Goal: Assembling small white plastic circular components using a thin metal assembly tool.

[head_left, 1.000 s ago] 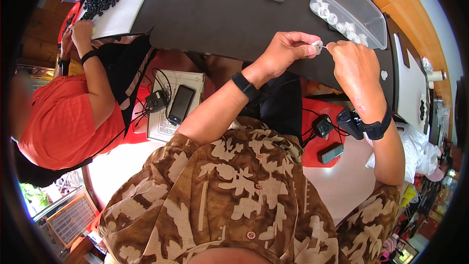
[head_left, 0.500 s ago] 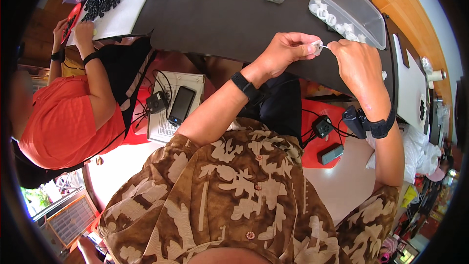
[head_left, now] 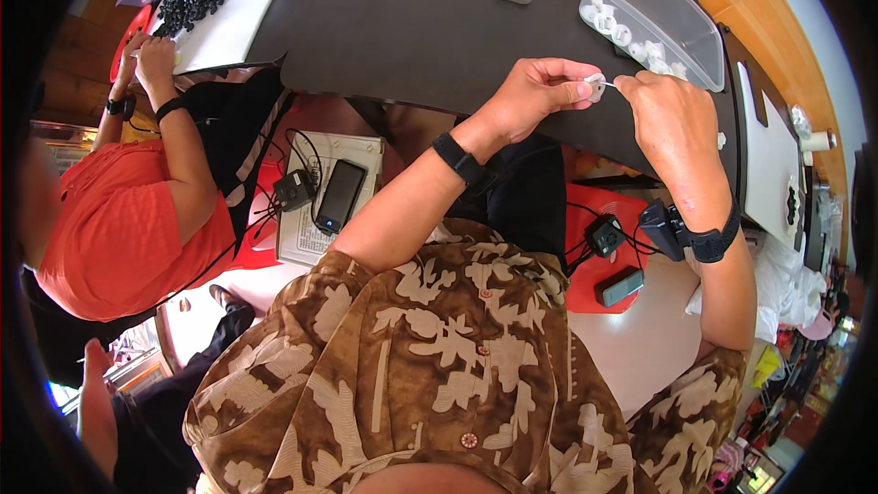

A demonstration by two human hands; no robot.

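The small white part pinched in the left hand looks like smooth, slightly glossy plastic, and the thin pin that the right hand holds to it is too fine to tell the material. The counter is covered by a dark, matt sheet. The clear tub is glossy see-through plastic holding similar white pieces. Both wrists wear matt black straps. The patterned shirt is soft woven cloth.

Small white plastic part, round-bodied, with a thin pin at its right, held above dark table edge
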